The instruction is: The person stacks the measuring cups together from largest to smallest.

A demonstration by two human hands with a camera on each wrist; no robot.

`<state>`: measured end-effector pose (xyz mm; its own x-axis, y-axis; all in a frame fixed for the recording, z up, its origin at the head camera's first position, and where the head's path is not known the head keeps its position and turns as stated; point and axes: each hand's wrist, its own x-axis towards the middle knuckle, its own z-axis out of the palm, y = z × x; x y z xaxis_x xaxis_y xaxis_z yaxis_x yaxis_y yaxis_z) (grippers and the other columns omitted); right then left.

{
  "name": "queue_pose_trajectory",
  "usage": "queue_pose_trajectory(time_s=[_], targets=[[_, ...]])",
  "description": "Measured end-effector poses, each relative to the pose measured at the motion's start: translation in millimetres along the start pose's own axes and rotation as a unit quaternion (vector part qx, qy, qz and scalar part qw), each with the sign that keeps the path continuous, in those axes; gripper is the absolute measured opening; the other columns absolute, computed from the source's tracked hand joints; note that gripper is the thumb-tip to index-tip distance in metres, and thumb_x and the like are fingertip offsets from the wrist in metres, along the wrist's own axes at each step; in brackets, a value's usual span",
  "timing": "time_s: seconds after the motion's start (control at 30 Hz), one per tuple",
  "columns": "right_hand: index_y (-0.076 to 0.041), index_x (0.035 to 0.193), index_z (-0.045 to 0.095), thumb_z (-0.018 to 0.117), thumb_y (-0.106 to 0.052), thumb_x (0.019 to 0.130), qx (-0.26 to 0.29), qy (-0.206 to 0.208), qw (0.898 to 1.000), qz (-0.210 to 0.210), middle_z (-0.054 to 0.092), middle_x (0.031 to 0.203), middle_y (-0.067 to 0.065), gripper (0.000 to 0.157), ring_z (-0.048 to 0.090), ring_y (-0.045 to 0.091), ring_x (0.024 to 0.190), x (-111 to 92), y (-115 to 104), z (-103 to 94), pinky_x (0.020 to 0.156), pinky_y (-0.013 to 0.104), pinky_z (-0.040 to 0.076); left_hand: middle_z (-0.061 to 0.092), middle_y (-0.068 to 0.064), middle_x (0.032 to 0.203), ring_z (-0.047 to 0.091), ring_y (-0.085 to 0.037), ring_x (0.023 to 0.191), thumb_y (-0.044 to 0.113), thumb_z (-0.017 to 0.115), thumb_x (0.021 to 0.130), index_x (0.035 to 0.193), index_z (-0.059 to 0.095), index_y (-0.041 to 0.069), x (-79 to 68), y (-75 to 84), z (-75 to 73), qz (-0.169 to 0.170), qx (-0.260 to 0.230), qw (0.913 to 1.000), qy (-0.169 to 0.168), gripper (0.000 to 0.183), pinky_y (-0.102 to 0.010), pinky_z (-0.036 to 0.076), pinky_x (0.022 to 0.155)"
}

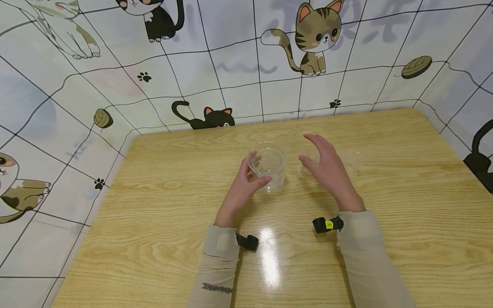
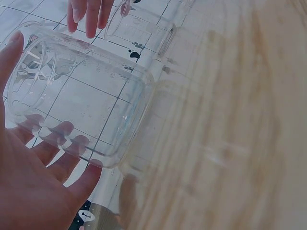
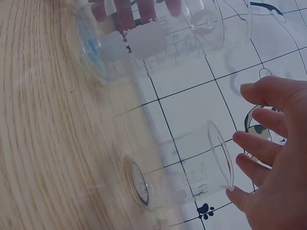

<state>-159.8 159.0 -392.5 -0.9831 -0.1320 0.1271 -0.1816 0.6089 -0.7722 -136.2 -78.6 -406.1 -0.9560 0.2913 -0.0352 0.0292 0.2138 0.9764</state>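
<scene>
A large clear glass beaker [image 1: 275, 182] stands upright at the middle of the wooden table, its spout turned toward the near left. My left hand [image 1: 243, 177] grips it from the left, thumb across the near side and fingers around the far side. To its right, my right hand [image 1: 327, 169] hovers with thumb and fingers spread and nothing between them. Close by that hand is a smaller glass beaker [image 3: 182, 163], partly hidden behind it in the head view. The right fingertips are right at the smaller beaker's rim in the right wrist view.
Another faint clear glass vessel [image 1: 353, 161] is just right of my right hand. The wooden table [image 1: 154, 222] meets walls with a cat-and-grid pattern [image 1: 239, 64] at the back and sides. Black wrist cameras [image 1: 248, 242] sit on both sleeves.
</scene>
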Motion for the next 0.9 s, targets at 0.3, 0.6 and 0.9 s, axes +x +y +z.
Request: queue_pose_trajectory(time_s=[0.3, 0.6, 0.9], targets=[[-0.026, 0.140, 0.027, 0.051, -0.038, 0.089, -0.001, -0.039, 0.999, -0.002, 0.019, 0.146, 0.000, 0.058, 0.017, 0.026, 0.132, -1, 6, -3.1, 0.099, 0.055, 0.020, 0.034, 0.015, 0.136, 0.032, -0.021, 0.125, 0.050, 0.067, 0.073, 0.135, 0.019, 0.044, 9.7, -23.5, 0.5, 0.008, 0.020, 0.9996, 0.020, 0.079, -0.046, 0.026, 0.099], [-0.021, 0.141, 0.026, 0.050, -0.034, 0.090, -0.023, -0.075, 0.997, -0.004, 0.019, 0.146, 0.005, 0.058, 0.017, 0.029, 0.132, 1, 10, -7.8, 0.099, 0.054, 0.020, 0.034, 0.016, 0.136, 0.032, -0.022, 0.125, 0.052, 0.066, 0.073, 0.135, 0.019, 0.045, 10.3, -25.3, 1.6, 0.013, 0.025, 0.9993, 0.026, 0.079, -0.047, 0.026, 0.099], [-0.020, 0.142, 0.023, 0.050, -0.030, 0.090, -0.018, -0.099, 0.995, 0.013, 0.018, 0.146, 0.007, 0.059, 0.017, 0.031, 0.131, -1, 16, -14.6, 0.098, 0.055, 0.021, 0.034, 0.016, 0.136, 0.032, -0.020, 0.125, 0.051, 0.066, 0.073, 0.135, 0.019, 0.044, 9.7, -25.5, 1.7, 0.016, 0.023, 0.9992, 0.027, 0.079, -0.047, 0.027, 0.099]])
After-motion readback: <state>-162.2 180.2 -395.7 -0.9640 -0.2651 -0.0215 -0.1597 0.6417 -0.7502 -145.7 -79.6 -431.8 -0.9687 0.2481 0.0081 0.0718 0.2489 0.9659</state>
